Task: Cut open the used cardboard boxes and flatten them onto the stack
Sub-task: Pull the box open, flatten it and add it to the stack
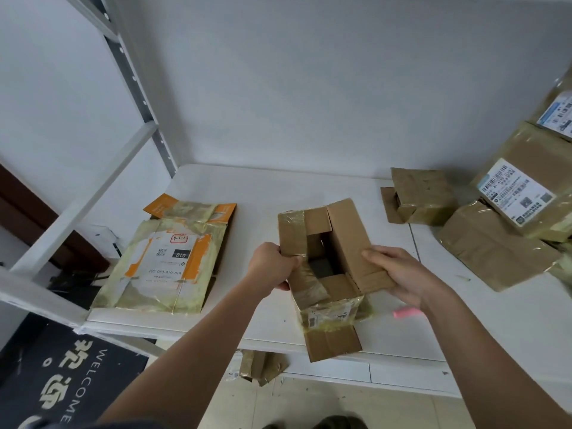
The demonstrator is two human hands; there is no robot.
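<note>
Both forearms bare, no sleeves in view; left hand (pixel 270 267) and right hand (pixel 402 274) ungloved.

A white table (pixel 247 193) stands against a pale grey wall (pixel 309 72), with a grey metal shelving frame (pixel 136 88) at its left end; a small pink object (pixel 408 313) lies on it near the front edge, and a dark doormat printed WELCOME (pixel 71 379) covers the floor below left

Single head view, worn on person's head. Faced forward and down onto white table (pixel 340 193), back edge against wall. Near edge seen close below, floor included under it. Wide angle, edges bent. No second view given.
</note>
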